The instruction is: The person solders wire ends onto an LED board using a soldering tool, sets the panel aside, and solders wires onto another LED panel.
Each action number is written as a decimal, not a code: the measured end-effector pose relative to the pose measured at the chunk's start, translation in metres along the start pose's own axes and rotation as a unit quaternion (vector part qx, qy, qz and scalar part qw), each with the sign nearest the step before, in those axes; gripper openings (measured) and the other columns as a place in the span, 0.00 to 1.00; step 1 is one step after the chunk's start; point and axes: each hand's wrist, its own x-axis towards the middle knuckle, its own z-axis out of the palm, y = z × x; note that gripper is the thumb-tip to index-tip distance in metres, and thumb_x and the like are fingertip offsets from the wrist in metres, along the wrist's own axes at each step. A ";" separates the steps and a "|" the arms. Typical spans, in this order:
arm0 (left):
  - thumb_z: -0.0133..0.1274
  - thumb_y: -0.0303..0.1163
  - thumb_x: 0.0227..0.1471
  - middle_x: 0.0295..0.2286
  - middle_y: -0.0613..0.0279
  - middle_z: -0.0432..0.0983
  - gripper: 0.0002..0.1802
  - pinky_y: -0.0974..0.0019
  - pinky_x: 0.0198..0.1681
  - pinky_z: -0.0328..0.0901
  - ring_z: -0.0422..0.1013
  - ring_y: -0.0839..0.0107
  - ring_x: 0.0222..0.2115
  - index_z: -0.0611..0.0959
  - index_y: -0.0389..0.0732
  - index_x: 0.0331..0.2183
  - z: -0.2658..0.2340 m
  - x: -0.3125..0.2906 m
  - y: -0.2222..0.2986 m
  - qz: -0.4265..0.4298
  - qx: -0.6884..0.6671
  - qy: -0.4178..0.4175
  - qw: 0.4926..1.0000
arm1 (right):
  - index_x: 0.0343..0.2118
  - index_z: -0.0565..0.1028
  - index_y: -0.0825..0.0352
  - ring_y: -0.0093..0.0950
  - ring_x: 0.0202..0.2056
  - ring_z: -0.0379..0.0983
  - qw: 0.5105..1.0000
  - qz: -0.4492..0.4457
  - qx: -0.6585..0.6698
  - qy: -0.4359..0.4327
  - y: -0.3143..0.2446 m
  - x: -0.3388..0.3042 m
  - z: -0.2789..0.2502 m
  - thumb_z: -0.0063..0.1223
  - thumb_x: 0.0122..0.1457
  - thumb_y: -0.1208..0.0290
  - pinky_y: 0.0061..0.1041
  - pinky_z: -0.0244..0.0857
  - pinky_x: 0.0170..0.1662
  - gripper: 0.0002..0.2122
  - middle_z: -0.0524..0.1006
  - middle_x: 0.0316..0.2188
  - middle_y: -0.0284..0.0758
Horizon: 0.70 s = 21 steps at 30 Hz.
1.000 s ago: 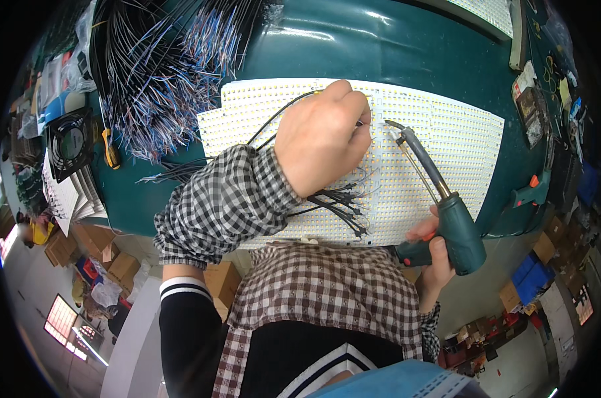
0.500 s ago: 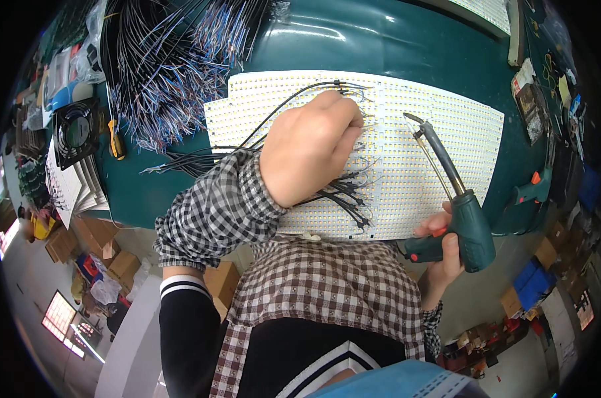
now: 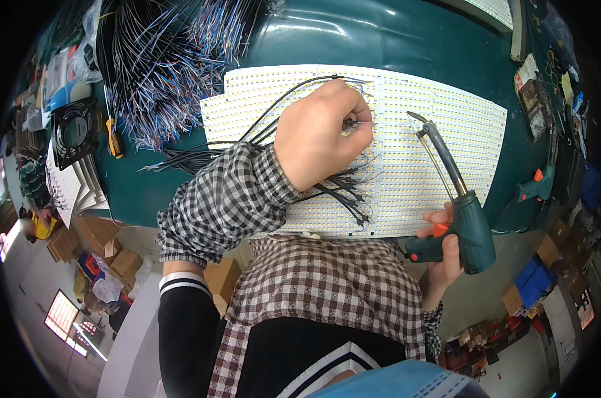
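Note:
Over a white LED board (image 3: 446,166), my left hand (image 3: 319,136) pinches a thin black cable (image 3: 351,123) between thumb and fingertips. Its stripped end points right, toward the strip down the middle of the board. Wrapped around the handle of a green soldering gun (image 3: 476,232), my right hand (image 3: 451,257) keeps it upright at the board's right half. The gun's dark tip (image 3: 414,117) is raised, apart from the cable by a short gap. Several black cables (image 3: 343,189) lie across the board below my left hand, with thin wire ends at the middle strip.
A big bundle of black cables (image 3: 161,79) with blue and white ends covers the far left of the green table (image 3: 353,33). A yellow-handled screwdriver (image 3: 116,140) and black fan (image 3: 75,132) are at left. Another green gun-shaped tool (image 3: 538,186) rests at the right edge.
My left hand has shifted slightly to the right and turned, so the cable in its pinch now shows. The soldering gun has barely moved.

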 end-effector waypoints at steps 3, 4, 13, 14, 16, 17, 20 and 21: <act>0.59 0.25 0.41 0.23 0.58 0.73 0.05 0.67 0.28 0.68 0.73 0.65 0.24 0.79 0.37 0.25 0.000 0.001 -0.001 0.003 0.022 0.000 1.000 | 0.54 0.63 0.79 0.35 0.41 0.74 1.000 -0.016 -0.013 0.001 -0.001 0.000 0.003 0.46 0.62 0.63 0.25 0.74 0.34 0.25 0.73 0.40 0.44; 0.59 0.25 0.41 0.23 0.58 0.73 0.05 0.67 0.28 0.68 0.73 0.65 0.24 0.79 0.37 0.25 0.000 0.001 -0.001 0.003 0.021 -0.001 1.000 | 0.54 0.63 0.79 0.35 0.41 0.74 1.000 -0.006 -0.012 0.007 -0.001 -0.001 0.004 0.47 0.62 0.62 0.25 0.74 0.34 0.25 0.73 0.40 0.44; 0.59 0.25 0.40 0.22 0.59 0.72 0.05 0.67 0.26 0.68 0.72 0.66 0.23 0.78 0.37 0.24 0.002 0.001 -0.004 0.017 0.029 0.008 0.999 | 0.54 0.63 0.78 0.35 0.40 0.74 0.999 0.031 -0.013 0.014 -0.003 -0.005 0.010 0.50 0.60 0.61 0.26 0.74 0.35 0.26 0.74 0.39 0.42; 0.59 0.24 0.40 0.22 0.59 0.72 0.05 0.68 0.26 0.68 0.72 0.66 0.22 0.78 0.37 0.23 0.003 0.001 -0.003 0.016 0.038 0.005 0.999 | 0.54 0.63 0.78 0.34 0.40 0.74 0.999 0.036 -0.017 0.014 -0.003 -0.005 0.011 0.50 0.59 0.61 0.26 0.74 0.35 0.27 0.74 0.39 0.42; 0.59 0.24 0.40 0.22 0.60 0.72 0.05 0.68 0.26 0.68 0.72 0.67 0.22 0.78 0.37 0.23 0.004 0.001 -0.004 0.015 0.045 0.002 0.999 | 0.53 0.64 0.78 0.34 0.40 0.74 0.999 0.049 -0.023 0.009 -0.003 -0.007 0.009 0.51 0.59 0.60 0.27 0.73 0.36 0.27 0.74 0.38 0.41; 0.59 0.23 0.40 0.22 0.60 0.72 0.05 0.69 0.26 0.68 0.72 0.67 0.22 0.78 0.38 0.23 0.005 0.000 -0.004 0.022 0.031 0.013 0.999 | 0.53 0.64 0.78 0.34 0.39 0.74 0.998 0.061 -0.028 0.005 -0.004 -0.007 0.008 0.51 0.58 0.60 0.27 0.73 0.36 0.27 0.74 0.38 0.41; 0.59 0.23 0.40 0.22 0.60 0.72 0.06 0.69 0.26 0.68 0.71 0.68 0.22 0.78 0.38 0.24 0.007 -0.002 -0.006 0.036 0.021 0.027 0.999 | 0.52 0.65 0.78 0.33 0.39 0.73 0.997 0.061 -0.044 0.014 -0.008 -0.006 0.013 0.52 0.58 0.58 0.28 0.73 0.37 0.27 0.74 0.36 0.40; 0.59 0.22 0.40 0.22 0.61 0.72 0.06 0.70 0.26 0.68 0.71 0.68 0.22 0.77 0.38 0.24 0.008 -0.002 -0.006 0.043 0.023 0.032 0.998 | 0.52 0.65 0.78 0.33 0.39 0.73 0.997 0.062 -0.044 0.014 -0.008 -0.006 0.013 0.52 0.58 0.58 0.28 0.73 0.37 0.27 0.74 0.36 0.40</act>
